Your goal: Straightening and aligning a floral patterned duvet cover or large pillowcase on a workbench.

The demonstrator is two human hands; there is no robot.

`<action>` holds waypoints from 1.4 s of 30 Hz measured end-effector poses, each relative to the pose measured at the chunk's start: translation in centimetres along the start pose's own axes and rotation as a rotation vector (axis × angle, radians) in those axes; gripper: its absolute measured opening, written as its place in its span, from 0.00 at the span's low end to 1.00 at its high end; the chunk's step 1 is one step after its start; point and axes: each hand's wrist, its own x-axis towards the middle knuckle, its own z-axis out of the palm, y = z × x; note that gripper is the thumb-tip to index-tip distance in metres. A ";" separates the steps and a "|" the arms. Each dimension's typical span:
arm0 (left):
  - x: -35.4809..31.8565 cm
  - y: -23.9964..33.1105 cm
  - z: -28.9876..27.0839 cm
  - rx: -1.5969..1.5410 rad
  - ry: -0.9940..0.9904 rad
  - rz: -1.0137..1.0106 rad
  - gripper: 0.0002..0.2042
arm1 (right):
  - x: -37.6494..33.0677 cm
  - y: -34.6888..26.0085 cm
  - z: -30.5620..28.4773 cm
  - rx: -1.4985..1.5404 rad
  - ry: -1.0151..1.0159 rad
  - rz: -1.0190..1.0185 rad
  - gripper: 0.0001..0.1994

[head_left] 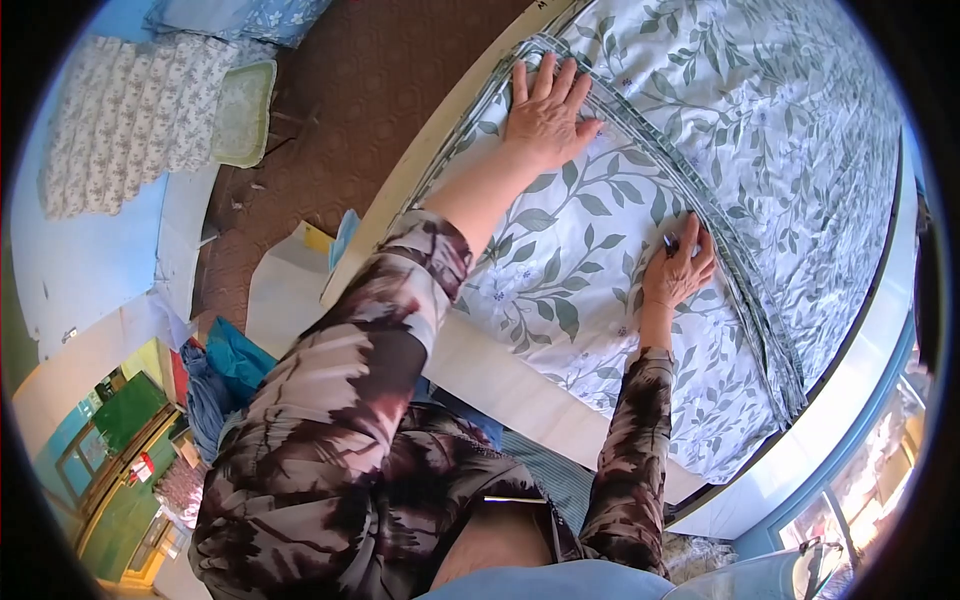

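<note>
White fabric with grey-green leaves lies spread over the table, with layered edges stacked in a band running diagonally across it. My left hand presses flat near the far corner of the upper piece, fingers spread toward the layered edge. Closer to me and to the right, my right hand rests on the fabric beside the same band. Its fingers are curled around a small dark object with a shiny part, mostly hidden, whose kind I cannot make out.
The pale table edge curves along the left. Beyond a brown patterned floor, folded floral cloth and a pale green tray sit on a blue surface. Teal cloth lies at lower left. A window is at lower right.
</note>
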 end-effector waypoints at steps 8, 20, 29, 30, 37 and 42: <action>-7.8 1.9 -5.5 -0.250 -0.219 0.122 0.32 | -0.3 0.2 0.8 -0.067 -0.042 0.005 0.30; -29.4 -8.1 -15.8 -0.608 0.165 -0.586 0.27 | -0.4 0.7 1.5 -0.164 -0.022 -0.021 0.29; -28.6 -10.7 -13.4 -0.879 0.107 -0.593 0.26 | -5.1 -7.8 1.0 0.455 -0.028 -0.005 0.21; -28.7 -10.7 -13.2 -0.852 0.114 -0.587 0.25 | -6.4 -9.9 0.4 0.427 -0.073 -0.035 0.22; -28.6 -10.6 -13.5 -0.579 0.141 -0.421 0.20 | -10.8 -16.5 0.2 0.141 -0.009 -0.198 0.27; -26.0 -9.8 -14.1 -0.536 0.096 -0.298 0.23 | -10.3 -16.4 -0.8 0.138 0.010 -0.134 0.26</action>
